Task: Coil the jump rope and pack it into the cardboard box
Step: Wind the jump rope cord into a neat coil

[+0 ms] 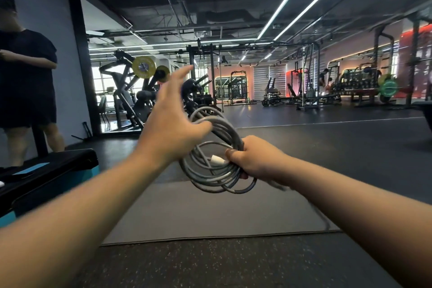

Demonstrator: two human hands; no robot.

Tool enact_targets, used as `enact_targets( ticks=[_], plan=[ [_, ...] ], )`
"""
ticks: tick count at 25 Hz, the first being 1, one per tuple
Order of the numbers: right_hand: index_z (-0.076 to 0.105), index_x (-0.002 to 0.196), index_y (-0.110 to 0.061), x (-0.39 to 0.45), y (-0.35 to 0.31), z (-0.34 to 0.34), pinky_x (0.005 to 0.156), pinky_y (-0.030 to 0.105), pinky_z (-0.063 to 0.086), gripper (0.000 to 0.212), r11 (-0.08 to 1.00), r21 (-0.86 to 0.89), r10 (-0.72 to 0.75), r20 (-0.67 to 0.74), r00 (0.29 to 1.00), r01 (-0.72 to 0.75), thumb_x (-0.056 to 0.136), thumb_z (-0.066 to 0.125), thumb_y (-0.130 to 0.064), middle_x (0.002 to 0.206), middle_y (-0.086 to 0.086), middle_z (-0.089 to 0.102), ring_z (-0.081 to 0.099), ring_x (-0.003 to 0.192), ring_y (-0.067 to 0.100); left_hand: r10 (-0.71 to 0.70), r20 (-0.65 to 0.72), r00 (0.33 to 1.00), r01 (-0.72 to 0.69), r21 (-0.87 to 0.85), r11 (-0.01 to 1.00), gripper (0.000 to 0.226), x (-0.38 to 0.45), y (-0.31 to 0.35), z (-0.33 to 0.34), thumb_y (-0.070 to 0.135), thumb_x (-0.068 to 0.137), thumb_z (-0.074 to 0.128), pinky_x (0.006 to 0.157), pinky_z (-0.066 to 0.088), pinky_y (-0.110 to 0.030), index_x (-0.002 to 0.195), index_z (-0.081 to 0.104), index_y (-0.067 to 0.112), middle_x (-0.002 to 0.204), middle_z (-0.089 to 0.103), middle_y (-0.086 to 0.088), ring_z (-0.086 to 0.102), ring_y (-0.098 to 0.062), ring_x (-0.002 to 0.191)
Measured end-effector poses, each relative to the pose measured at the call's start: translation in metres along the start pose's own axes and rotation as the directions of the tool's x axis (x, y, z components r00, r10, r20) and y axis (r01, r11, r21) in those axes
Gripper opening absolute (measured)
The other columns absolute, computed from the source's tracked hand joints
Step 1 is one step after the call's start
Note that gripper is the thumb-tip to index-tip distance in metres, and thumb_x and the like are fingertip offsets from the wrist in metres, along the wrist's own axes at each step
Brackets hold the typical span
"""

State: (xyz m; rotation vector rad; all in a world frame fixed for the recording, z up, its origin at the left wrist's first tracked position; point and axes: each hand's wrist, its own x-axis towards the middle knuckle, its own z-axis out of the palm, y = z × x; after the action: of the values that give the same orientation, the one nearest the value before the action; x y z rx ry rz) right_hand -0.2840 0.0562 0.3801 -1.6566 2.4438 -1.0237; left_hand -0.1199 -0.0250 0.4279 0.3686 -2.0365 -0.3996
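Note:
A grey jump rope (211,166) is wound into several loops and held up in front of me. My right hand (253,159) is shut around the right side of the coil, with a white piece of the rope by its thumb. A loose blurred end trails down under my right forearm. My left hand (171,121) is raised just left of the coil with its fingers spread, the thumb lying against the top loops. No cardboard box is in view.
A grey floor mat (210,213) lies below my arms on speckled rubber flooring. A black and teal bench (44,175) stands at the left. A person in dark clothes (25,82) stands at the far left. Weight machines and racks fill the background.

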Motion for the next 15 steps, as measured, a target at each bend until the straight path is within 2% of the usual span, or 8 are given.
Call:
enact_targets(
  ticks=[1,2,3,5,7,9,12,15],
  plan=[
    [0.056,0.062,-0.017,0.002,-0.003,-0.004,0.062,0.033,0.047,0.041,0.994,-0.099,-0.032,0.031,0.999,0.035,0.098,0.053,-0.037,0.049,-0.002,0.062,0.058,0.051,0.014,0.097,0.192,0.976,-0.143,0.239,0.96,0.097,0.012,0.012,-0.003,0.023,0.075,0.078,0.091,0.049,-0.037,0.153,0.023,0.039,0.146,0.052,-0.004,0.061,-0.015,0.094],
    [0.054,0.061,-0.016,0.002,-0.008,-0.007,0.062,0.033,0.046,0.043,0.979,-0.191,-0.064,0.055,0.996,0.073,0.098,0.053,-0.037,0.052,-0.002,0.06,0.057,0.054,0.017,0.072,0.395,0.916,-0.24,0.396,0.886,0.095,0.025,0.022,-0.001,0.027,0.076,0.076,0.085,0.051,-0.036,0.154,0.023,0.037,0.141,0.057,-0.005,0.06,-0.013,0.084],
    [0.053,0.061,-0.016,0.003,-0.013,-0.009,0.061,0.034,0.045,0.043,0.956,-0.277,-0.083,0.08,0.993,0.102,0.097,0.053,-0.039,0.055,-0.001,0.059,0.057,0.058,0.021,-0.043,0.557,0.83,-0.275,0.474,0.837,0.092,0.036,0.031,0.004,0.027,0.078,0.076,0.083,0.051,-0.036,0.154,0.025,0.033,0.136,0.059,-0.005,0.061,-0.016,0.085],
    [0.054,0.069,-0.016,0.003,-0.022,-0.009,0.057,0.033,0.041,0.039,0.9,-0.407,-0.115,0.121,0.986,0.156,0.095,0.053,-0.045,0.063,0.0,0.056,0.055,0.063,0.025,-0.294,0.733,0.614,-0.285,0.553,0.783,0.078,0.049,0.033,0.016,0.024,0.081,0.079,0.089,0.048,-0.035,0.149,0.041,0.023,0.134,0.058,-0.004,0.061,-0.023,0.107],
    [0.056,0.075,-0.019,0.0,-0.025,-0.007,0.056,0.032,0.04,0.036,0.859,-0.473,-0.131,0.161,0.978,0.193,0.093,0.055,-0.051,0.066,-0.001,0.055,0.056,0.066,0.025,-0.392,0.793,0.466,-0.249,0.543,0.802,0.057,0.053,0.013,0.027,0.02,0.08,0.083,0.086,0.051,-0.033,0.132,0.061,0.017,0.125,0.066,-0.008,0.064,-0.023,0.105],
    [0.064,0.081,-0.017,-0.002,-0.024,-0.005,0.061,0.035,0.047,0.037,0.851,-0.477,-0.142,0.192,0.971,0.218,0.09,0.056,-0.052,0.07,0.001,0.06,0.061,0.072,0.028,-0.382,0.84,0.386,-0.098,0.449,0.888,0.041,0.047,-0.011,0.031,0.013,0.078,0.084,0.079,0.055,-0.033,0.117,0.07,0.014,0.111,0.073,-0.015,0.067,-0.023,0.091],
    [0.07,0.089,-0.016,-0.005,-0.021,-0.003,0.063,0.035,0.047,0.036,0.835,-0.487,-0.177,0.203,0.963,0.256,0.091,0.058,-0.049,0.074,0.003,0.064,0.062,0.073,0.029,-0.353,0.891,0.287,0.225,0.296,0.928,0.022,0.033,-0.028,0.026,0.011,0.075,0.082,0.073,0.047,-0.032,0.093,0.07,0.016,0.088,0.067,-0.009,0.056,-0.02,0.079],
    [0.07,0.089,-0.018,-0.003,-0.023,0.002,0.061,0.033,0.045,0.032,0.816,-0.504,-0.217,0.183,0.959,0.281,0.092,0.058,-0.047,0.078,0.004,0.067,0.062,0.075,0.029,-0.382,0.883,0.272,0.288,0.304,0.908,0.028,0.025,-0.031,0.023,0.033,0.071,0.088,0.073,0.04,-0.03,0.086,0.071,0.016,0.075,0.064,0.002,0.05,-0.014,0.073]
  ],
)
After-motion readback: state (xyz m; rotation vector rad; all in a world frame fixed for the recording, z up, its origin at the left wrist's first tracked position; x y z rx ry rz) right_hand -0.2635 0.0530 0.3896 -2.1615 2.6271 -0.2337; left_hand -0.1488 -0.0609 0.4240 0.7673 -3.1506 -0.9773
